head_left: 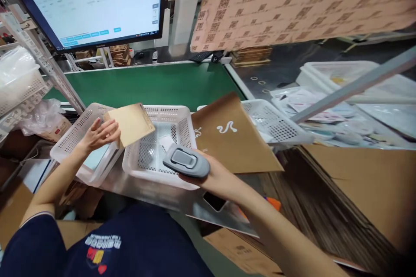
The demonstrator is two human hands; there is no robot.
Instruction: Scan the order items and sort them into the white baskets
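My left hand (99,135) holds a small tan padded envelope (133,123) by its left edge, above the gap between two white perforated baskets. My right hand (216,176) grips a grey handheld barcode scanner (186,161), its head over the near rim of the middle white basket (185,127). A paper slip (166,142) lies inside that basket. A larger brown mailer with a white squiggle logo (232,140) lies just right of the basket, partly under my right wrist.
A second basket (73,136) stands left, a third (276,123) right. Behind them lies a green conveyor belt (152,84), with a monitor (87,4) above. Sheets of QR labels (292,4) hang top right. Flat cardboard (351,194) is stacked right. A phone (214,201) lies near me.
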